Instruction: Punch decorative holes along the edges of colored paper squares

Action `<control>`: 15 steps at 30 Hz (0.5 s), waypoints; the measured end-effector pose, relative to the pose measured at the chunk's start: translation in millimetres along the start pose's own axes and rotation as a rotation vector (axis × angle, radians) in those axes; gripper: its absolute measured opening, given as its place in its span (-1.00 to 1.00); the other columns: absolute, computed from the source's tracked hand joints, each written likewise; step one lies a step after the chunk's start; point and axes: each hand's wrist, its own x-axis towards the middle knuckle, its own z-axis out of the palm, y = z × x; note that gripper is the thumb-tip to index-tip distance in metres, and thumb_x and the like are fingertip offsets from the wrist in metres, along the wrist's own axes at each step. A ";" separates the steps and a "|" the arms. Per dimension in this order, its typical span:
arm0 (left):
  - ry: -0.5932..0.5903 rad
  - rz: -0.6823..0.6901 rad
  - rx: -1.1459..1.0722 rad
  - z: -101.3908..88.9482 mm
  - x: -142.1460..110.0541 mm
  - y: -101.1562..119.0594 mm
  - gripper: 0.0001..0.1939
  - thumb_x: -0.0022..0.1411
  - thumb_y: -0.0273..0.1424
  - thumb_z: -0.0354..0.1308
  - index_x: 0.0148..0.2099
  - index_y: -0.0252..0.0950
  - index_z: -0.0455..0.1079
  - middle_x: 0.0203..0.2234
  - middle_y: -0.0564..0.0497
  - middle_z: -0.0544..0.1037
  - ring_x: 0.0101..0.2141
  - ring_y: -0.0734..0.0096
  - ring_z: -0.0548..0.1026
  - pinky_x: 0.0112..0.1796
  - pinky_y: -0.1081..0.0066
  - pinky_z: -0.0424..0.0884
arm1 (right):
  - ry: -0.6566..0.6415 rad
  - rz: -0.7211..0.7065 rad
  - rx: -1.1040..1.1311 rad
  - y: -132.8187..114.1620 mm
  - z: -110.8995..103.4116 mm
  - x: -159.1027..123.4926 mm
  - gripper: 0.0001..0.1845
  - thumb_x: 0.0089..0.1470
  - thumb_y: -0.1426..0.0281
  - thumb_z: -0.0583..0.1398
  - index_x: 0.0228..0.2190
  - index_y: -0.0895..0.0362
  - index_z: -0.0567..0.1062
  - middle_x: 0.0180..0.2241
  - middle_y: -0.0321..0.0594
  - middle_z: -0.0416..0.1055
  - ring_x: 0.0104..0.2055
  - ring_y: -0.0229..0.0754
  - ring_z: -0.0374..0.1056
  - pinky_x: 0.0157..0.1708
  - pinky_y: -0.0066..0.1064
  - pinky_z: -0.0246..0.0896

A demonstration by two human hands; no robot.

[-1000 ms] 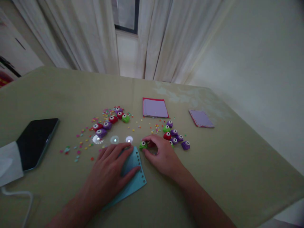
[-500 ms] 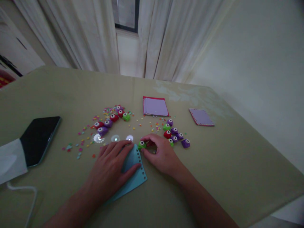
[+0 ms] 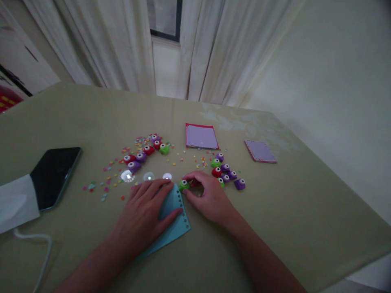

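Note:
My left hand [image 3: 146, 209] lies flat with fingers apart on a sheet of blue paper [image 3: 172, 236]. Small punched holes run along the right edge of that sheet. At its top right corner sits a green craft punch [image 3: 184, 185] with an eye on top, pinched between the thumb and fingers of my right hand [image 3: 209, 197]. Whether the paper's corner is inside the punch I cannot tell. Just beyond my right hand stand several more punches in purple, green and red, among them a red punch [image 3: 216, 172] and a purple punch [image 3: 240, 184].
More eyed punches, including a red one [image 3: 148, 149], stand at the back left amid scattered confetti [image 3: 106, 179]. Stacked purple and red papers [image 3: 201, 137] lie at the back, another stack [image 3: 260, 151] at right. A black phone [image 3: 56, 175], white paper [image 3: 18, 203] and white cable [image 3: 45, 244] are at left.
My head view has shifted slightly. Both hands, the blue paper and the green craft punch stay practically where they were.

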 end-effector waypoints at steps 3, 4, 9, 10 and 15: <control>-0.006 -0.004 0.006 0.2 0.1 0.1 -0.43 0.41 -0.01 0.23 0.31 -0.20 0.39 0.21 -0.16 0.53 0.16 -0.09 0.46 0.16 -0.06 0.34 | -0.003 0.002 -0.020 -0.9 0.3 -0.2 -0.67 0.09 0.55 0.38 -0.09 0.07 0.61 -0.15 -0.22 0.64 -0.19 -0.15 0.53 -0.10 -0.32 0.42; -0.007 -0.005 0.007 0.2 0.1 0.1 -0.43 0.41 -0.01 0.23 0.31 -0.21 0.39 0.21 -0.16 0.53 0.16 -0.09 0.46 0.16 -0.06 0.34 | -0.001 0.002 -0.029 -1.0 0.2 -0.2 -0.67 0.09 0.55 0.38 -0.09 0.07 0.60 -0.15 -0.22 0.64 -0.19 -0.15 0.53 -0.10 -0.32 0.42; -0.011 -0.015 -0.005 -0.1 0.2 -0.1 -0.43 0.41 0.00 0.22 0.30 -0.19 0.40 0.21 -0.16 0.53 0.16 -0.09 0.47 0.16 -0.05 0.35 | 0.014 -0.005 -0.042 -1.0 -0.9 -0.2 -0.68 0.10 0.55 0.37 -0.09 0.08 0.60 -0.15 -0.20 0.64 -0.21 -0.15 0.52 -0.12 -0.32 0.42; -0.009 -0.013 -0.005 -0.1 0.1 -0.1 -0.43 0.41 0.00 0.22 0.30 -0.19 0.39 0.21 -0.16 0.53 0.16 -0.09 0.47 0.16 -0.05 0.35 | 0.012 -0.008 -0.040 -0.8 -1.0 -0.2 -0.68 0.10 0.54 0.37 -0.09 0.07 0.60 -0.16 -0.21 0.64 -0.21 -0.15 0.52 -0.12 -0.32 0.43; -0.007 -0.003 0.000 -0.3 -0.2 0.1 -0.44 0.43 -0.01 0.21 0.31 -0.19 0.37 0.21 -0.16 0.52 0.16 -0.08 0.46 0.17 -0.05 0.33 | 0.011 -0.019 -0.044 -0.6 -0.3 -0.6 -0.67 0.08 0.56 0.38 -0.10 0.08 0.61 -0.16 -0.22 0.64 -0.22 -0.16 0.52 -0.12 -0.32 0.42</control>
